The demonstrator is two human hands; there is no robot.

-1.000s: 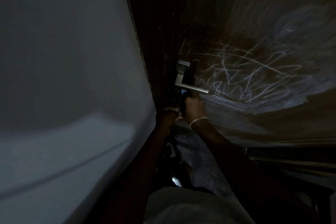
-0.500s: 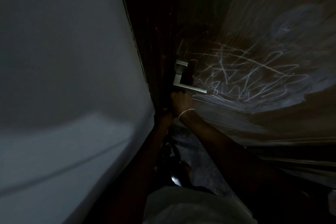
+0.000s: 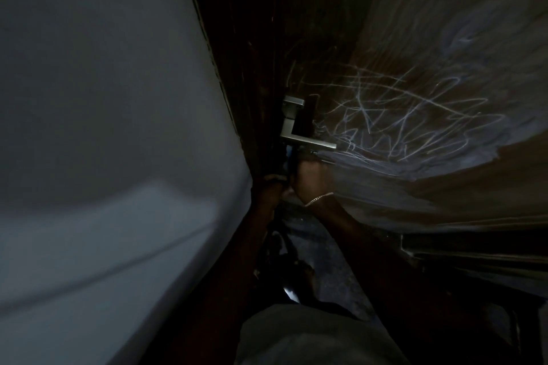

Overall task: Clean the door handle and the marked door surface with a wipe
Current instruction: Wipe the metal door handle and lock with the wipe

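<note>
The metal door handle [image 3: 308, 143] juts from the dark wooden door [image 3: 444, 24], whose surface to the right carries pale scribble marks [image 3: 400, 124]. My right hand [image 3: 311, 179], with a thin bracelet at the wrist, is curled just below the lever, close to its underside. My left hand [image 3: 271, 188] is beside it at the door's edge, closed on a small pale bit that looks like the wipe [image 3: 272, 177]. A dark object with a bluish glint [image 3: 289, 155] sits between the hands. The dim light hides what the right fingers hold.
A pale wall [image 3: 103, 127] fills the left half, right against the door frame [image 3: 246, 68]. The dark floor [image 3: 326, 270] and my feet are below. A lower door panel edge [image 3: 474, 249] runs along the right.
My right hand rose up to the underside of the handle, then dropped back slightly down and right. The left hand stayed at the door's edge.
</note>
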